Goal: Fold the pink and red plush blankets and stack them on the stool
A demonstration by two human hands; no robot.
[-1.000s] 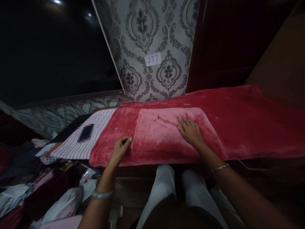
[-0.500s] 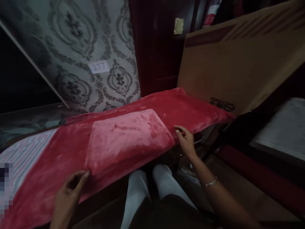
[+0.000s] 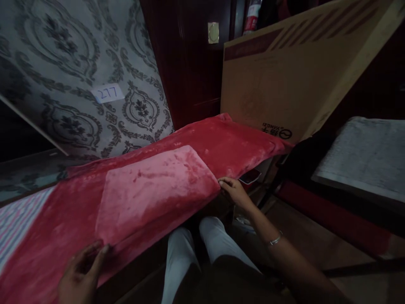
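A folded pink plush cloth (image 3: pixel 152 185) lies flat on a larger red plush cover (image 3: pixel 218 147). My right hand (image 3: pixel 234 190) pinches the pink cloth's right front corner between thumb and fingers. At the left front corner, my left hand (image 3: pixel 84 270) has its thumb and fingertips drawn together on the cloth's edge. Whether fabric sits firmly between the left fingertips is hard to see in the dim light. A silvery bracelet is on the right wrist.
Striped fabric (image 3: pixel 22 219) shows at the left end of the red cover. A large cardboard box (image 3: pixel 272 80) stands behind its right end, near a wall switch (image 3: pixel 213 33). Grey cloth (image 3: pixel 367 156) lies on the right. A paper label (image 3: pixel 108 93) reads 277.
My right hand has moved left and down onto the pink cloth's right front corner and now grips it. My left hand stays by the left corner. The view has turned slightly right.
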